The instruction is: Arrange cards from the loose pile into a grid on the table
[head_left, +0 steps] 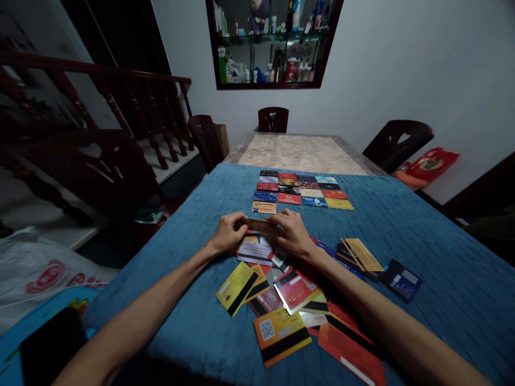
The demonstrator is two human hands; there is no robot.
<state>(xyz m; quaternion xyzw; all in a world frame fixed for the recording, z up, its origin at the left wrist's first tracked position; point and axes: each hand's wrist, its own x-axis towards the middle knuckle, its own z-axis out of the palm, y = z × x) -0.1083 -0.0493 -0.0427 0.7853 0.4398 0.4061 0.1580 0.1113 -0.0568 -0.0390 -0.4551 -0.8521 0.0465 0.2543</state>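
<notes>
Between my two hands a plastic card [259, 225] is held at a steep tilt, its edge toward me. My left hand [230, 231] pinches the card's left end. At its right end, my right hand [293, 231] grips it with the fingers closed. Just beyond, plastic cards lie in neat rows, with an orange card [264, 207] at the near left and a yellow card [339, 204] at the near right. Below my hands spreads a loose pile, including a yellow card [236, 288], a red card [295, 290] and an orange card with a QR code [281, 333]. My right forearm hides part of it.
A blue cloth [189, 236] covers the near part of the table; its far part has a marbled top [298, 153]. Dark cards [401, 280] lie at the right. Wooden chairs [396, 142] stand around. A white plastic bag [44, 273] is at the left.
</notes>
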